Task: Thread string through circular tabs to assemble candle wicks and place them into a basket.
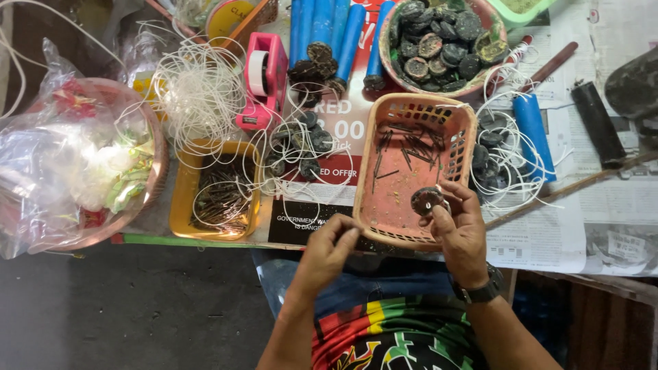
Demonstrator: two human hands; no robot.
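Note:
My right hand (460, 229) holds a dark round disc (426, 199) just over the near right corner of an orange plastic basket (391, 212) that has several thin nails lying in it. Over the table's front edge, left of that basket, my left hand (331, 248) has its fingertips pinched together; what it holds is too small to make out. A black watch sits on my right wrist.
A yellow tray (179, 199) of nails and white string (199, 89) sit to the left, beside a pink tape dispenser (262, 79). A bowl (480, 85) of dark discs, blue tubes (322, 24) and a plastic bag (62, 157) crowd the newspaper-covered table.

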